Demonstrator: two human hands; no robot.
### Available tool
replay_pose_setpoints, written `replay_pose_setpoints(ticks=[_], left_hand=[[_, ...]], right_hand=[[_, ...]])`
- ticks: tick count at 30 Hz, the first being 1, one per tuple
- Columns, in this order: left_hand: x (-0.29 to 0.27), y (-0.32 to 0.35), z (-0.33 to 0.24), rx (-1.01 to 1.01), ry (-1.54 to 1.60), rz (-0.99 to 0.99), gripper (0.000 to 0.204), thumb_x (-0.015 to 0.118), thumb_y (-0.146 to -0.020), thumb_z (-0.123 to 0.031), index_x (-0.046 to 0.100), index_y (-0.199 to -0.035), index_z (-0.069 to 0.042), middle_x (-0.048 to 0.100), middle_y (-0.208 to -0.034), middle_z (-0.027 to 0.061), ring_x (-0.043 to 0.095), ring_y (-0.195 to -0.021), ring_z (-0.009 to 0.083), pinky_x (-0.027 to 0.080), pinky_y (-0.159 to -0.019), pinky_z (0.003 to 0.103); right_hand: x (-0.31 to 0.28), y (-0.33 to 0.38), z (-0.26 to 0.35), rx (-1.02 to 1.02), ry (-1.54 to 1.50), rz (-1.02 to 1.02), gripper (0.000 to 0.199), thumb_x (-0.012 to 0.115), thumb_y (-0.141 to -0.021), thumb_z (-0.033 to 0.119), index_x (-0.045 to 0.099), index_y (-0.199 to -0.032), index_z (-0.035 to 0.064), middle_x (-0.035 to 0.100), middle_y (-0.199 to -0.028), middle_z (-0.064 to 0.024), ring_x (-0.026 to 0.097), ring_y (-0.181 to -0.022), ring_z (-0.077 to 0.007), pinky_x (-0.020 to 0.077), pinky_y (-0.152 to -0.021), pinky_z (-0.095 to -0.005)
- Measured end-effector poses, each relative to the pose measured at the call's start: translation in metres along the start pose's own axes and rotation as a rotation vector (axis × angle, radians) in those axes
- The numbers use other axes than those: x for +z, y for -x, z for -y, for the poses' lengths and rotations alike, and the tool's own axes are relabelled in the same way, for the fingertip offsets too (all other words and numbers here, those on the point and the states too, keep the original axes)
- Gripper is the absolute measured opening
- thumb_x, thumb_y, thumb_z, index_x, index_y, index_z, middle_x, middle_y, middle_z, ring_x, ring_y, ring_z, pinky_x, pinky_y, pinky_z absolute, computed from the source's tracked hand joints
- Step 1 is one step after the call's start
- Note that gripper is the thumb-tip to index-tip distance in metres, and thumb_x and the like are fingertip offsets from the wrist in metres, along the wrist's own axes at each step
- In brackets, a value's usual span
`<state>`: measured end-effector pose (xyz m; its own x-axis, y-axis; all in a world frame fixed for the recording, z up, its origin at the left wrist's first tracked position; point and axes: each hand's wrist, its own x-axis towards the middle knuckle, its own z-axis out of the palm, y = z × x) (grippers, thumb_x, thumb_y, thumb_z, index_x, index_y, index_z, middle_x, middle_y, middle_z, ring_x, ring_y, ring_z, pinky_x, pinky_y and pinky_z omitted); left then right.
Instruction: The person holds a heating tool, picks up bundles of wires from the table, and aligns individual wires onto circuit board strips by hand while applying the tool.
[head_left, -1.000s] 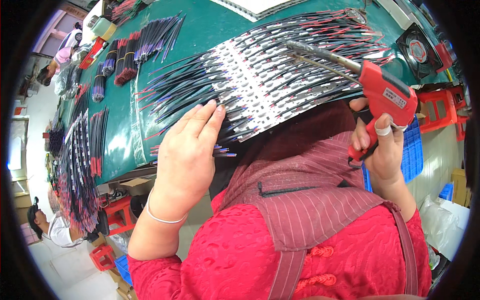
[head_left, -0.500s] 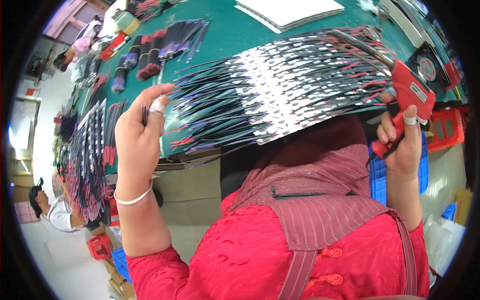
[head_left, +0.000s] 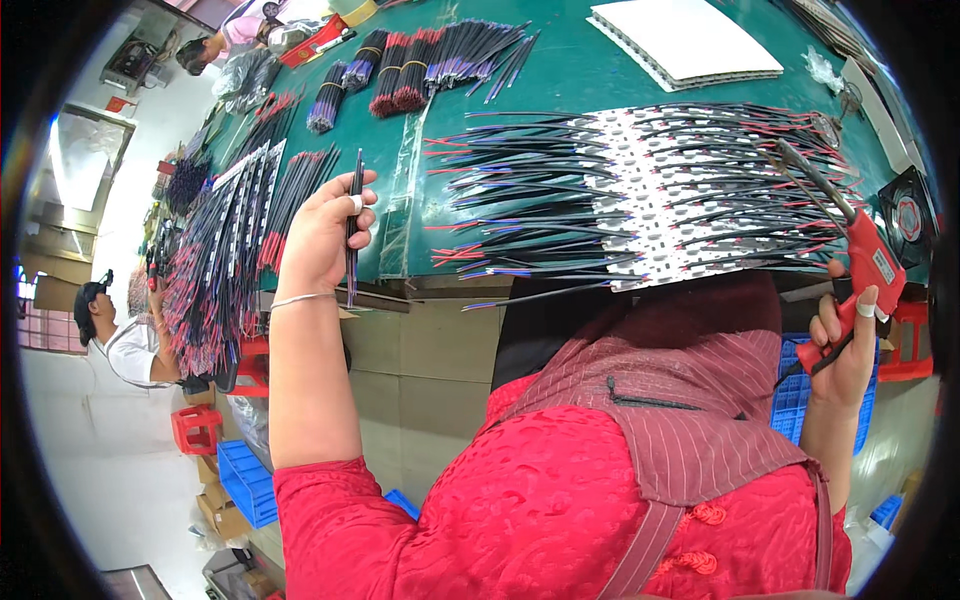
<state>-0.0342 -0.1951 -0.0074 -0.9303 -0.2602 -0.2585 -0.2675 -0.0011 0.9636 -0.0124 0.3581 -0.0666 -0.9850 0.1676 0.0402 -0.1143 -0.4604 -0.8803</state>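
My left hand [head_left: 328,235] is closed around a few thin black wires [head_left: 354,200], which stand upright in its fingers. It is raised at the table's near edge, left of a panel of white circuit boards [head_left: 640,195] and apart from it. Black wires with red and blue ends stick out from both sides of that panel. A red soldering gun [head_left: 872,268] is gripped in my right hand [head_left: 845,345]. The gun's metal barrel points up and left over the wires at the panel's right end; whether its tip touches them, I cannot tell.
On the green table [head_left: 560,75] lie tied wire bundles [head_left: 405,75], a white board stack [head_left: 690,40] and a small fan [head_left: 908,215]. More wired strips [head_left: 225,255] hang over the left edge. A blue crate [head_left: 790,400] is below. Two other people are at the far left.
The view has shifted, so the table things appear farther right. My left hand has moved away from the panel's left wire ends, and its wires now show upright. The right hand still holds the soldering gun.
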Motion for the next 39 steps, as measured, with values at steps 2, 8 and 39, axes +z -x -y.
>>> replay_pose_setpoints(ticks=[2,8,39], left_hand=[[-0.003,-0.003,0.002,0.014,0.027,0.004,0.04,0.053,-0.09,-0.001,0.053,-0.129,0.001,0.056,-0.096,0.0032,0.05,-0.074,0.0092,0.037,-0.054,0.02],[0.013,-0.008,-0.012,0.082,-0.028,0.006,0.041,0.057,-0.091,-0.001,0.055,-0.132,0.0,0.057,-0.098,0.0026,0.05,-0.072,0.0077,0.04,-0.057,0.02],[0.239,0.006,-0.018,1.028,-1.538,0.38,0.072,0.064,-0.092,-0.037,0.041,-0.14,0.011,0.045,-0.142,0.0334,0.043,-0.134,0.0456,0.034,-0.112,0.051]], right_hand=[[-0.001,0.002,0.002,-0.001,0.009,0.001,0.05,0.051,-0.105,0.038,0.046,-0.139,0.0015,0.062,-0.126,-0.0109,0.039,-0.061,-0.0016,0.036,-0.049,-0.0178],[0.009,0.005,0.003,0.002,0.024,-0.013,0.052,0.052,-0.104,0.04,0.046,-0.139,0.0018,0.063,-0.124,-0.0096,0.04,-0.061,-0.0018,0.0365,-0.049,-0.0185],[-0.005,0.001,0.019,-0.024,-0.052,0.03,0.049,0.045,-0.106,0.041,0.046,-0.138,0.0032,0.061,-0.124,-0.0103,0.042,-0.059,-0.0036,0.0393,-0.053,-0.021]])
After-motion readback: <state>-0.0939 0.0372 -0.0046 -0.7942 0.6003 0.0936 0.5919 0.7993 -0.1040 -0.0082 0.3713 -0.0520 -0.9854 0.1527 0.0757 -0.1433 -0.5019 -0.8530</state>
